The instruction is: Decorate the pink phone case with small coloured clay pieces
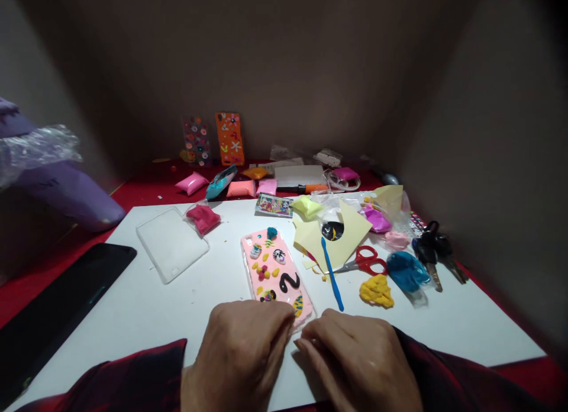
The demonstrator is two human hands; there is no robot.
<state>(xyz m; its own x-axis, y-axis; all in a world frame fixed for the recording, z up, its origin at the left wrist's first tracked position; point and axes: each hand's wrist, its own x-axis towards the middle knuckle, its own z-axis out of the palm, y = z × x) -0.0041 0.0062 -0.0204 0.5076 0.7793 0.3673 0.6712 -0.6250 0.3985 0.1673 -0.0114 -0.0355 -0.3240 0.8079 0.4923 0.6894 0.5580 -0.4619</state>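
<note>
A phone case [262, 287] covered in pink clay lies on the white board, decorated with small clay shapes and a black squiggle. My left hand [244, 341] is closed over its lower end, hiding part of that edge. Close to the lower right corner, my right hand [355, 353] has its thumb and fingers pinched together. What either hand holds, if anything, is hidden or too small to make out. A blue modelling tool [332, 276] rests just beyond my right hand, with a lump of yellow clay [376, 290] to its right.
Red-handled scissors [366, 263] lie by cut yellow paper [355, 225]. Blue clay [406, 270] and keys [432, 252] are at the right. A clear case [173, 246] and a black phone-like slab [66, 305] lie left. Decorated cases, one orange [229, 138], lean at the back.
</note>
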